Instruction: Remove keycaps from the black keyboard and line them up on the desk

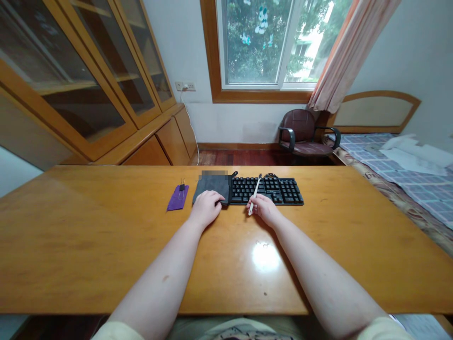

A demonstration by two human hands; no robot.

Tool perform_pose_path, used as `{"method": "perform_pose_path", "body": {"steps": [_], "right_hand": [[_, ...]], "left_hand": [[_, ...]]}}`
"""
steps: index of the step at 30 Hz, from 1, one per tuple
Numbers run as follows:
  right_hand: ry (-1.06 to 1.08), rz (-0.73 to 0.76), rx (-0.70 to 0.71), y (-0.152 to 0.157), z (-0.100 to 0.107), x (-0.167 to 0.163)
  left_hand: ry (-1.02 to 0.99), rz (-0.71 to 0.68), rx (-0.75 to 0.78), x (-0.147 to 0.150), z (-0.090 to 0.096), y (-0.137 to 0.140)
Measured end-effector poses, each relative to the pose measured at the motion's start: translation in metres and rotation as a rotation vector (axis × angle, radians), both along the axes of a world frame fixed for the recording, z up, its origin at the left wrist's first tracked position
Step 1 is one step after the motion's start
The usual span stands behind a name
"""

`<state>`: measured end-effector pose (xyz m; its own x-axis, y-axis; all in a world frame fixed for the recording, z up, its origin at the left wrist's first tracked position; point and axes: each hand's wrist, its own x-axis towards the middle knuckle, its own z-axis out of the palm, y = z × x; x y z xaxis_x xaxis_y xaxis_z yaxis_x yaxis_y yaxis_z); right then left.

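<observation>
A black keyboard (244, 190) lies across the wooden table, and a dark grey cloth pouch (208, 184) covers its left end. My left hand (208, 204) rests on the pouch's near part, fingers stretched over the cloth and thumb at its near right side. In my right hand (264, 208) is a white toothbrush (255, 191), pinched near its lower end. Its dark-bristled head points up and away, above the keyboard. Left of the pouch lies a purple cloth (177, 199) with a small black clip-like item (182, 187) at its far end.
The wooden table (88, 245) spans the view. Behind the keyboard lies a coiled black cable (271, 175). Beyond the table are a glass-fronted cabinet (141, 127) at left, a brown armchair (300, 132), and a bed (417, 165) on the right.
</observation>
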<state>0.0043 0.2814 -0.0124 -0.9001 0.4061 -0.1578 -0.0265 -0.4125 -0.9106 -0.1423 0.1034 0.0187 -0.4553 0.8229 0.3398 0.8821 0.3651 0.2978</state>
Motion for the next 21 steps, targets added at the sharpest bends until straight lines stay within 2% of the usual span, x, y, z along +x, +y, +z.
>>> {"method": "perform_pose_path", "body": {"steps": [2, 3, 4, 6, 8, 9, 11, 13, 17, 21], "right_hand": [[0.0, 0.0, -0.001, 0.0, 0.001, 0.0], [-0.001, 0.0, -0.001, 0.0, 0.001, 0.0], [-0.002, -0.001, 0.0, 0.0, 0.001, -0.001], [-0.004, -0.003, 0.001, 0.0, 0.0, -0.001], [-0.004, 0.0, 0.005, 0.001, -0.001, -0.002], [-0.003, 0.004, 0.008, 0.001, -0.001, -0.002], [0.0, 0.012, 0.021, 0.001, -0.003, -0.002], [0.002, 0.016, 0.033, 0.002, -0.004, -0.002], [0.0, 0.021, 0.048, 0.002, -0.007, -0.003], [-0.002, 0.017, 0.062, 0.002, -0.009, -0.003]], "left_hand": [[-0.022, 0.004, -0.005, 0.001, 0.004, -0.003], [-0.02, 0.047, 0.005, 0.001, 0.006, -0.005], [-0.003, 0.134, 0.021, 0.0, 0.007, -0.007], [0.046, 0.392, 0.029, -0.005, 0.009, -0.012], [0.045, 0.622, -0.034, -0.014, 0.009, -0.018], [0.006, 0.677, -0.082, -0.02, 0.008, -0.021], [-0.105, 0.711, -0.137, -0.031, 0.005, -0.027], [-0.189, 0.705, -0.105, -0.04, 0.002, -0.03], [-0.35, 0.666, 0.117, -0.044, -0.001, -0.026], [-0.817, 0.651, 0.6, -0.033, 0.001, -0.016]]}}
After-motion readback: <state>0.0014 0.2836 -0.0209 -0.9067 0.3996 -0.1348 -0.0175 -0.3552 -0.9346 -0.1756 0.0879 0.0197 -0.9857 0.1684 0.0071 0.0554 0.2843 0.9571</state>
